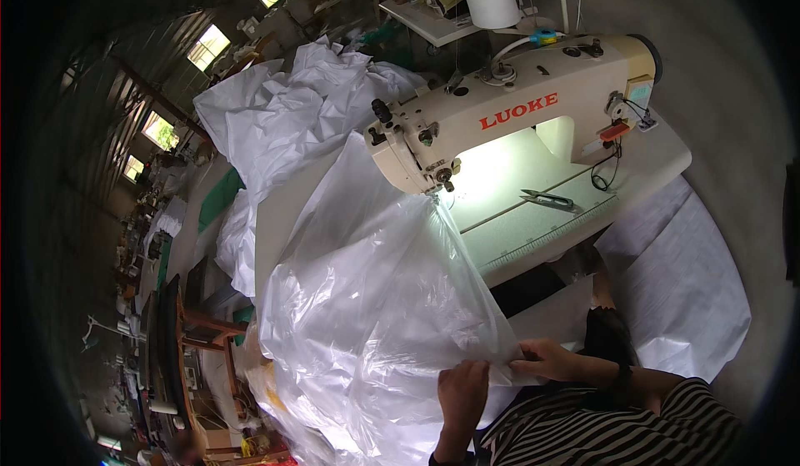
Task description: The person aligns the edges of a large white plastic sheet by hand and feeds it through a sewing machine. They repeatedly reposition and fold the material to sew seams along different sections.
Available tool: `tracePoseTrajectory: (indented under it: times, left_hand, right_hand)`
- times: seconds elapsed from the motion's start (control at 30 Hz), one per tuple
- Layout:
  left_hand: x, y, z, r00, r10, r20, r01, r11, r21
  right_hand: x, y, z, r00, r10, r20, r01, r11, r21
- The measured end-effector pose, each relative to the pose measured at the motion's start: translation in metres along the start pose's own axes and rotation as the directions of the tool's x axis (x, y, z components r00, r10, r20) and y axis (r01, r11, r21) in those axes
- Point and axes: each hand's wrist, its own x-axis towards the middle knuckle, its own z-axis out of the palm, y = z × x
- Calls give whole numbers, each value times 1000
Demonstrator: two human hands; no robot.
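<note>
A cream sewing machine (533,87) stands on a pale worktable, its lamp lighting the bed. Clear, shiny plastic sheeting (375,291) runs from under the needle area down toward my lap. Close to my body, my left hand (463,391) is closed on the edge of this sheeting. Just right of it, my right hand (546,361) pinches the same edge, with a dark band on the wrist. The fingertips of both hands are partly hidden by the plastic and by the hands themselves.
Small thread snips (547,199) lie on the table right of the needle, behind a ruler strip (550,233). Crumpled white sheeting (300,108) is heaped beyond the machine at left. More white material (683,283) hangs at right. A white thread cone (491,2) stands behind.
</note>
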Motion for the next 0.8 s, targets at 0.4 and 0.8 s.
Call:
tracePoseTrajectory:
  times: [0.4, 0.8]
  left_hand:
    - [-8, 26, 9, 969, -158, -189, 156, 987, -23]
    - [1, 46, 7, 997, 65, 51, -51, 972, -229]
  right_hand:
    - [9, 4, 3, 945, -191, -266, 179, 981, -68]
    - [13, -9, 6, 805, -417, -422, 309, 902, -301]
